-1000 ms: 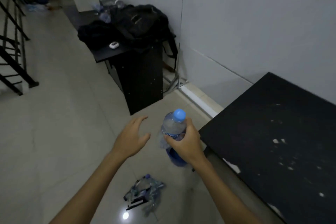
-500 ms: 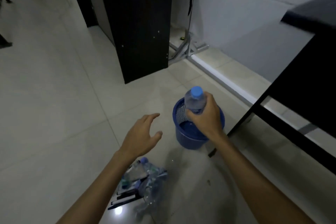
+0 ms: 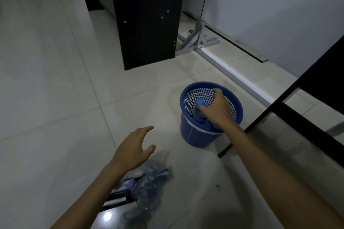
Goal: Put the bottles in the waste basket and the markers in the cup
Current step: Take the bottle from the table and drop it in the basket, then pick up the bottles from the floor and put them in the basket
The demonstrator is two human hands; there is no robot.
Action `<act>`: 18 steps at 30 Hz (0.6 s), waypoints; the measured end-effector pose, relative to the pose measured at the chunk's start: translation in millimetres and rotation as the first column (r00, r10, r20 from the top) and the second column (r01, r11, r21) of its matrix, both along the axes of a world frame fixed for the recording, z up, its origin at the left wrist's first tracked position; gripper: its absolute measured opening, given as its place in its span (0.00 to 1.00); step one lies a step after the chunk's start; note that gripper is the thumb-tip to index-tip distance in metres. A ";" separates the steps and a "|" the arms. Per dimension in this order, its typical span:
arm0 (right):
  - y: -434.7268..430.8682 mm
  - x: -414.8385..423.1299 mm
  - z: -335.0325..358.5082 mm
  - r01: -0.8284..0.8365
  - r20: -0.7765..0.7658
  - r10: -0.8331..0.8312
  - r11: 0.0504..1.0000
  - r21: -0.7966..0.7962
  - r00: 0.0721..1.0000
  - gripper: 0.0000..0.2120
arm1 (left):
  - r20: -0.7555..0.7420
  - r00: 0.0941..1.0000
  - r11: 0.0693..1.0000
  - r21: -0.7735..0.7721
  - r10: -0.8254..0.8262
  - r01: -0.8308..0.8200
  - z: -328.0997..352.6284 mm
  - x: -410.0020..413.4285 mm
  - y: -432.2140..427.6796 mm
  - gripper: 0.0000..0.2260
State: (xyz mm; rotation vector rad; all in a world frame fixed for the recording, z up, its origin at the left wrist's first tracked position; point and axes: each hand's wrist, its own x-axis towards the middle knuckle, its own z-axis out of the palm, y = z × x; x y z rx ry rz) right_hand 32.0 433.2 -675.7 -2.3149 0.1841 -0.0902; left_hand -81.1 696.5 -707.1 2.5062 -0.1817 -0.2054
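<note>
One waste basket (image 3: pixel 188 132), blue, right of frame centre | right hand (image 3: pixel 217 109) over it, fingers loose around bottle (image 3: pixel 199 111) standing inside: release low | left hand (image 3: pixel 132 151) open, empty, above crushed bottles (image 3: pixel 149 184) and markers (image 3: pixel 119 194), lower centre

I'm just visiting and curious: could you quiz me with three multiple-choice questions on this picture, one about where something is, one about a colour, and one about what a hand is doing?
1. Where is the bottle with the blue cap?
A. Inside the basket
B. On the black table
C. In the left hand

2. What colour is the basket?
A. Red
B. Blue
C. White

3. What is the left hand doing?
A. Gripping a marker
B. Resting in the basket
C. Open, holding nothing

Answers:
1 A: the bottle stands within the mesh wall of the basket, the right hand at its cap.
2 B: its rim and wall are blue.
3 C: the left hand has spread fingers above the pile of crushed bottles on the floor.
</note>
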 end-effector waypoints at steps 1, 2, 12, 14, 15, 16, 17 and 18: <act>4.8 -3.5 2.0 -0.014 0.013 0.014 1.000 -0.011 1.000 0.35 | -0.007 1.000 1.000 0.000 0.007 -0.007 -2.3 -0.1 2.3 0.35; 11.0 -9.2 4.4 -0.036 0.031 0.036 0.999 -0.016 0.999 0.34 | -0.011 1.000 1.000 -0.004 0.016 -0.016 -4.4 -0.4 4.8 0.36; 93.5 -75.5 -36.3 -0.410 0.221 0.470 0.871 -0.269 0.854 0.23 | -0.105 0.986 0.992 0.018 0.126 -0.125 -39.7 -22.5 35.6 0.26; 104.6 -82.4 -65.9 -0.547 -0.015 0.555 0.814 -0.195 0.831 0.21 | -0.153 0.982 0.994 0.049 0.107 -0.101 -50.9 -27.0 36.2 0.26; 108.1 -84.9 -81.7 -0.594 -0.142 0.577 0.792 -0.145 0.804 0.21 | -0.180 0.981 0.996 0.071 0.073 -0.061 -55.8 -29.2 35.1 0.27; 110.2 -88.0 -97.2 -0.620 -0.236 0.586 0.778 -0.100 0.775 0.20 | -0.207 0.978 0.995 0.097 0.030 -0.010 -60.7 -31.6 33.4 0.29; 111.4 -90.7 -111.3 -0.628 -0.298 0.586 0.776 -0.063 0.754 0.20 | -0.232 0.973 0.991 0.129 -0.013 0.044 -65.7 -33.8 31.3 0.30; 111.8 -93.6 -123.7 -0.624 -0.337 0.578 0.781 -0.035 0.743 0.20 | -0.247 0.968 0.981 0.168 -0.048 0.092 -71.1 -35.9 28.9 0.30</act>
